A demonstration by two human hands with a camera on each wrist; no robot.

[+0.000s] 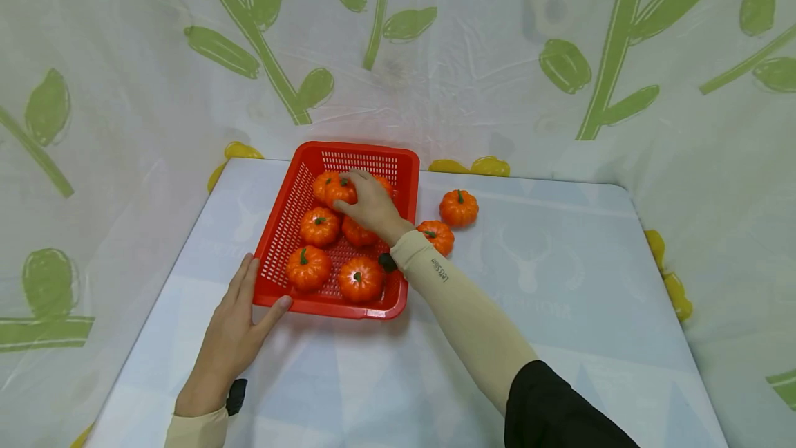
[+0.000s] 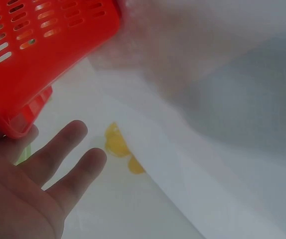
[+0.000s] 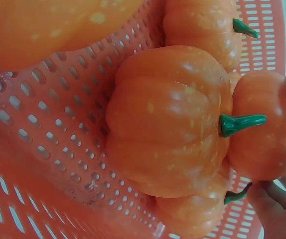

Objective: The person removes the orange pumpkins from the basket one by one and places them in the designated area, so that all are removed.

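A red plastic basket [image 1: 338, 309] with slotted walls stands on the table, several small orange pumpkins inside. Over its far part, my right hand [image 1: 373, 207] grips a pumpkin [image 1: 340, 192] between thumb and fingers. The right wrist view shows this held pumpkin [image 3: 267, 137] above others, with a nearer pumpkin [image 3: 168, 122] in front. At the basket's near left corner, my left hand [image 1: 231, 330] touches the rim, its fingers extended along the side and thumb at the front. In the left wrist view, the basket's corner partly hides the thumb side of the left hand [image 2: 38, 184].
Right of the basket lie two more pumpkins, one farther off [image 1: 459, 208] and one [image 1: 437, 236] partly behind my right forearm. A pale patterned cover [image 1: 560, 282] lies over the table. A curtain [image 1: 472, 75] printed with green leaves surrounds it.
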